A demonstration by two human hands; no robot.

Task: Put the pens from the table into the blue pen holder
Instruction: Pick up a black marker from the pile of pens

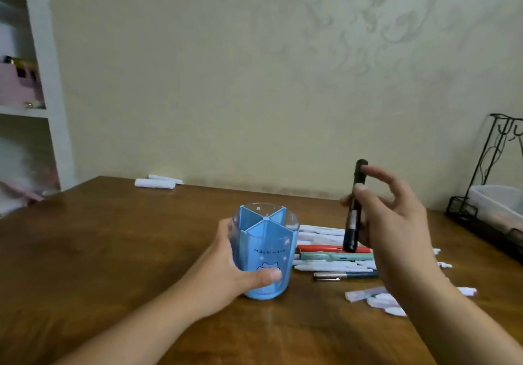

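The blue pen holder (266,248) stands upright on the brown table (113,251), its inner compartments showing no pens. My left hand (235,265) grips its left side, thumb across the front. My right hand (396,217) holds a black marker (355,206) nearly upright above the pile, to the right of the holder. Beneath it lie a red pen (319,248), a teal pen (334,256), a dark blue pen with a silver cap (345,275) and several white pens (319,231).
More white pens (376,298) lie near my right forearm, and two white pens (155,182) rest at the table's far edge. A black wire rack (492,172) with a white tray (498,203) stands at the right. A white shelf (42,81) is at the left.
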